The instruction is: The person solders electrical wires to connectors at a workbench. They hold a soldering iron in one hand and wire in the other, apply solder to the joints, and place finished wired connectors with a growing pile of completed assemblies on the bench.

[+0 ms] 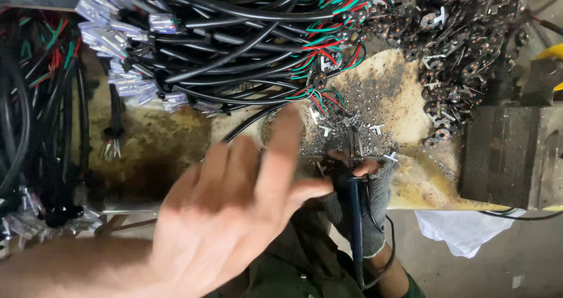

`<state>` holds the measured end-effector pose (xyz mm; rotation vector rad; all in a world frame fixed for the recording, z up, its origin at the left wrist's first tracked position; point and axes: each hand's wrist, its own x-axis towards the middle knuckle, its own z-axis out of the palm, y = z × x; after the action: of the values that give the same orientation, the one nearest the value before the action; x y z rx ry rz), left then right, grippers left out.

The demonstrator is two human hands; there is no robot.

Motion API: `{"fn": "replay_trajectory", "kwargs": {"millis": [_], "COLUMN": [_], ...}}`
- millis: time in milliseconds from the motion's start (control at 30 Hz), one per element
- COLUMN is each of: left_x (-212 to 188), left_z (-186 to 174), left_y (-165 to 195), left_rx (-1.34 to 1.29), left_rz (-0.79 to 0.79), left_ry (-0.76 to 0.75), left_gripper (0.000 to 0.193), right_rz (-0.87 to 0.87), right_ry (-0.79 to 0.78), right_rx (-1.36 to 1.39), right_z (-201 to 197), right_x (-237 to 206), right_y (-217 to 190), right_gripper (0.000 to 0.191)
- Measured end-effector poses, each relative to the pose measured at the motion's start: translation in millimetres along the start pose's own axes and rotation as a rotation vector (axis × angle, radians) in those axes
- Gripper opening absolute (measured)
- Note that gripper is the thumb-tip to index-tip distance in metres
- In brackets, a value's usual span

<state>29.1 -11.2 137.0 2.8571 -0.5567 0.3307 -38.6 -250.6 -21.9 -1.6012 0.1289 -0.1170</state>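
Soldering iron (355,216) stands nearly upright in the picture, its dark blue handle running from the lower edge up to a thin metal tip that ends just above the gloved fingers, near the front edge of the bench (404,192). The right hand (363,198), in a grey knit glove with the fingertips bare, is wrapped shut around that handle, and a thin black cord loops down beside the wrist. The iron's long axis points away from the person, towards a patch of grey solder crumbs and small white T-shaped pieces (352,125) lying just beyond the tip. The left hand (234,210) is bare and blurred, spread wide with the fingers fanned and nothing in it that I can see; its thumb reaches rightward to just beside the gloved fingers, and whether it touches them I cannot tell. This open hand sits left of the iron and nearer the camera. Beyond it, across the back of the bench, lies a thick bundle of black cables (223,46) with red, green and white cores and clear plug ends on the left. A heap of small dark round parts (463,46) lies at the back right, well apart from both hands. A white rag (463,230) hangs below the bench edge.
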Motion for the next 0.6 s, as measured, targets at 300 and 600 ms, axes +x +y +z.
{"fn": "replay_trajectory", "kwargs": {"millis": [300, 600], "left_x": [-9, -129], "left_z": [42, 54], "left_y": [-39, -114], "left_rx": [0.303, 0.536], "left_rz": [-0.095, -0.564], "left_ry": [0.198, -0.054], "left_gripper": [0.083, 0.031], "right_rz": [0.087, -0.446], "right_ry": [0.031, -0.089], "right_rx": [0.25, -0.842], "right_z": [13, 14], "right_x": [3, 7], "right_y": [3, -7], "right_gripper": [0.033, 0.046]}}
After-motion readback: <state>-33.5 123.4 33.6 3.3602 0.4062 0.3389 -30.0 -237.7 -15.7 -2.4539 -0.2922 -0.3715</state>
